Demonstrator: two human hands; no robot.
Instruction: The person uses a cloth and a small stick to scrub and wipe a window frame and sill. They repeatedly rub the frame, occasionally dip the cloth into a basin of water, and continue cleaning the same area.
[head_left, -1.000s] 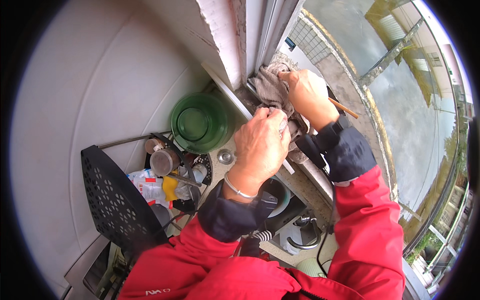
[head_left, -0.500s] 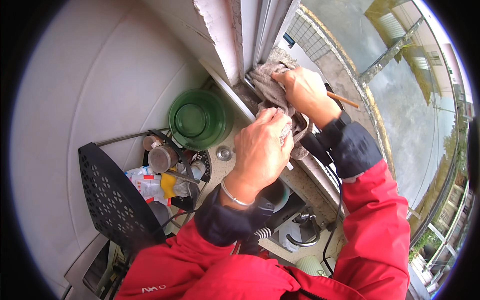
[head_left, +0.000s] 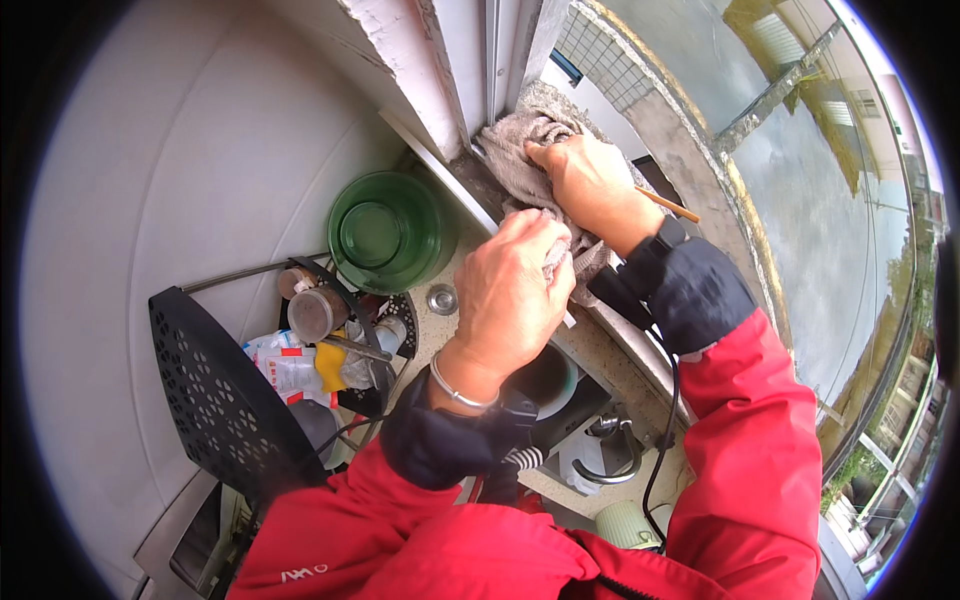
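Observation:
A greyish-brown cloth (head_left: 515, 160) lies bunched along the window sill, at the foot of the white window frame (head_left: 492, 65). My right hand (head_left: 595, 190) is closed on its upper part, fingers bent down into the folds. From under that hand a thin wooden stick (head_left: 670, 205) juts out to the right; whether the hand grips it is hidden. My left hand (head_left: 515, 295), wearing a silver bangle (head_left: 462, 392), grips a lower bunch of the same cloth, a little nearer to me. Its fingertips are hidden in the fabric.
A green plastic basin (head_left: 390, 232) stands on the counter to the left. Nearer is a black perforated rack (head_left: 225, 385) with jars (head_left: 317, 313) and packets. A curved metal tap (head_left: 625, 465) and a black cable (head_left: 660, 465) are near my right arm. Outside lies a wet road (head_left: 820, 200).
The whole view has shifted slightly, moving the scene left. The cloth is more spread out near the window frame. Both hands keep their hold on it.

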